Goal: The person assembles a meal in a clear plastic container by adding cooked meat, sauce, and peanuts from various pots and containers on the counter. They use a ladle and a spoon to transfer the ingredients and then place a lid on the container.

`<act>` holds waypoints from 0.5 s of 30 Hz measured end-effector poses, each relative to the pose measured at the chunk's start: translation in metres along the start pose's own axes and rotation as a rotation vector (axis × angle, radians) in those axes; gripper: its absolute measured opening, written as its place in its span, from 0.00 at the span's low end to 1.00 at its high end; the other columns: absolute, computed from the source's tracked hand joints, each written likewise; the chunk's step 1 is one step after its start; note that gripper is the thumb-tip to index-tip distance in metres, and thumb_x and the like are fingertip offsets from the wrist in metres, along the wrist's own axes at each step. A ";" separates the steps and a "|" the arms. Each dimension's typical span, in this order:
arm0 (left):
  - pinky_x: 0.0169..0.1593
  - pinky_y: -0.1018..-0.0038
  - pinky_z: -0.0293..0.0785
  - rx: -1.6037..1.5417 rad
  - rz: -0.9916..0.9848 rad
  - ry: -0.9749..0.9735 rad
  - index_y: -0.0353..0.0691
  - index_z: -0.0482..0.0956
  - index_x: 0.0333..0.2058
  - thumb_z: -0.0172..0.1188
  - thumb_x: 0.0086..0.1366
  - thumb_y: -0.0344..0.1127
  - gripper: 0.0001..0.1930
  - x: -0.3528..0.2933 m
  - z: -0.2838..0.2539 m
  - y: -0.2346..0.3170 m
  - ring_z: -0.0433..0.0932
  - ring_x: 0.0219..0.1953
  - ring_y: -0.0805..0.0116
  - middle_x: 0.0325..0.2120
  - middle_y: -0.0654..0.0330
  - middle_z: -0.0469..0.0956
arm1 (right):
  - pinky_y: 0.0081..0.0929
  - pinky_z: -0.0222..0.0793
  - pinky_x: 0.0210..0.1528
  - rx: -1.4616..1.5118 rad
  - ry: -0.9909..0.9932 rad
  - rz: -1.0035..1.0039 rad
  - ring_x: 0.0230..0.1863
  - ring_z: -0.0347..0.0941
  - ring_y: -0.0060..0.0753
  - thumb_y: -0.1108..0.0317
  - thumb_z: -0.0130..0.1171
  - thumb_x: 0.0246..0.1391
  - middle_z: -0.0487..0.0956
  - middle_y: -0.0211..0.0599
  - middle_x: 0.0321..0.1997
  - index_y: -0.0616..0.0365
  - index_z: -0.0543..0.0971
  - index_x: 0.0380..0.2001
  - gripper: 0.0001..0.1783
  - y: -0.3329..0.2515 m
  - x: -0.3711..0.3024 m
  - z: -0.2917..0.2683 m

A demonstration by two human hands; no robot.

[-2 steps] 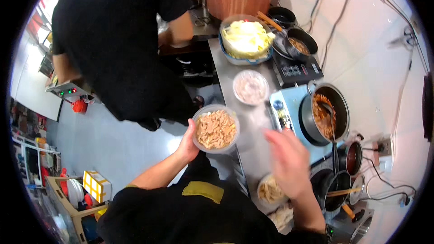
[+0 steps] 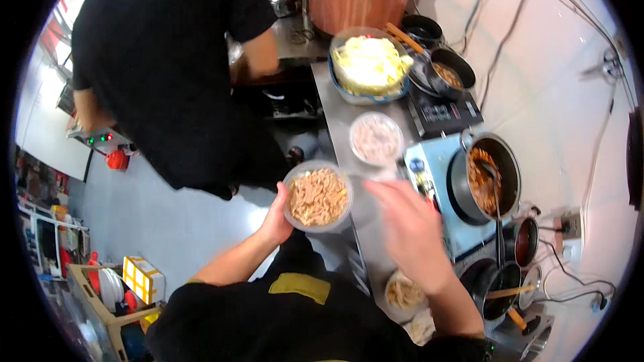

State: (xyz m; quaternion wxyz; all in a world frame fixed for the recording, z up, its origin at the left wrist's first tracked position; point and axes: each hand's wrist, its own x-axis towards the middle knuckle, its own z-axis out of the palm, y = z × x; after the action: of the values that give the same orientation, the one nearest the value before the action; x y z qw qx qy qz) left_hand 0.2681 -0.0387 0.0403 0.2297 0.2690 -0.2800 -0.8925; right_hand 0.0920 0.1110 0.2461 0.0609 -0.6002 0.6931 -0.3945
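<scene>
One bowl (image 2: 320, 228) of meat (image 2: 318, 194) we hold with our left hand (image 2: 276, 220), best kept level; our right hand (image 2: 410, 226) blurs, its grip we cannot tell.

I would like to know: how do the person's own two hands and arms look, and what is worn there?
The left hand and right hand wear no gloves, and no watch shows. Both forearms are bare below the black sleeves of a top bearing an olive-yellow patch. Blur hides the right hand's finer details.
</scene>
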 end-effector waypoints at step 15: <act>0.62 0.63 0.60 -0.058 -0.106 0.033 0.33 0.53 0.62 0.53 0.55 0.70 0.50 0.109 -0.138 0.080 0.64 0.60 0.60 0.59 0.51 0.62 | 0.42 0.64 0.57 -0.505 0.065 0.422 0.59 0.62 0.51 0.67 0.46 0.58 0.65 0.52 0.55 0.55 0.71 0.51 0.18 0.354 0.499 0.396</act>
State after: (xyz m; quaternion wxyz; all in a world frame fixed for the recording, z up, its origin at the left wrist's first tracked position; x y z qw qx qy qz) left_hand 0.2915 -0.2104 -0.0445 0.1941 0.2913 -0.2357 -0.9066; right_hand -0.0998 -0.5271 -0.0491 -0.0316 -0.4268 0.8796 -0.2076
